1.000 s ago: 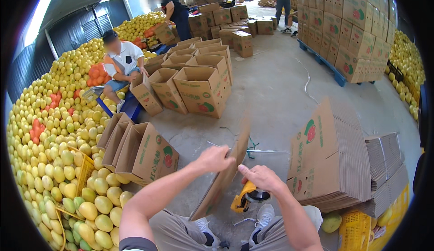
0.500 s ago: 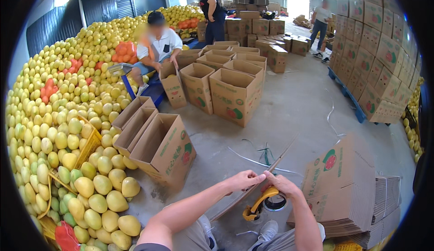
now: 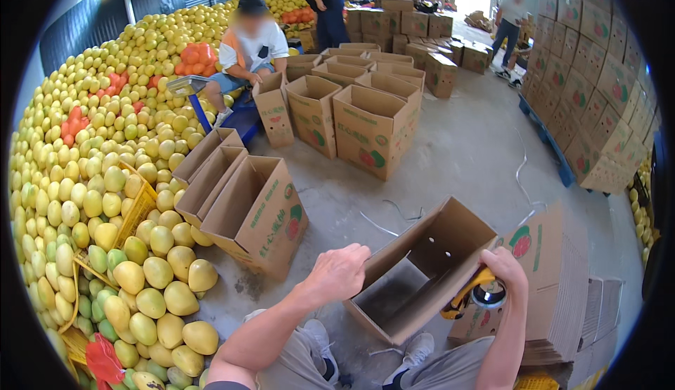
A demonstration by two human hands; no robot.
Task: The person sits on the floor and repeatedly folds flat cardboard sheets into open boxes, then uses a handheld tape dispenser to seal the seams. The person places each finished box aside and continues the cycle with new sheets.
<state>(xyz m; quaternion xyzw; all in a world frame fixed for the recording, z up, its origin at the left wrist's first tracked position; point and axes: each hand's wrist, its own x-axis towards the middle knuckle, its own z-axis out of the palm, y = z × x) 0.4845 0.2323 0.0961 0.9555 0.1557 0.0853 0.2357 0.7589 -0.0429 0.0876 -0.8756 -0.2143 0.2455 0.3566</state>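
Between my hands is a brown cardboard box (image 3: 453, 230), spread into a tilted rectangular sleeve. Grey floor appears to show through its lower end. My left hand (image 3: 339, 272) is closed on the box's left edge. On the opposite edge, the fingers of my right hand (image 3: 505, 269) grip the cardboard. That same hand also carries a yellow tape dispenser (image 3: 463, 294) with a roll of tape, hanging against the box's outer side. Beside my right arm lies a stack of flattened cartons (image 3: 545, 270) with a printed fruit picture.
Standing open boxes (image 3: 264, 214) are at my left, with more open boxes (image 3: 369, 137) farther ahead. A large heap of yellow pomelos (image 3: 158, 263) fills the left side. Sealed cartons (image 3: 583, 81) stand on a blue pallet (image 3: 552, 144) at right. A seated person (image 3: 253, 49) handles a box.
The flat carton between my hands has been opened out into a box shape. My hands have moved apart, left hand leftward, right hand rightward with the tape dispenser.
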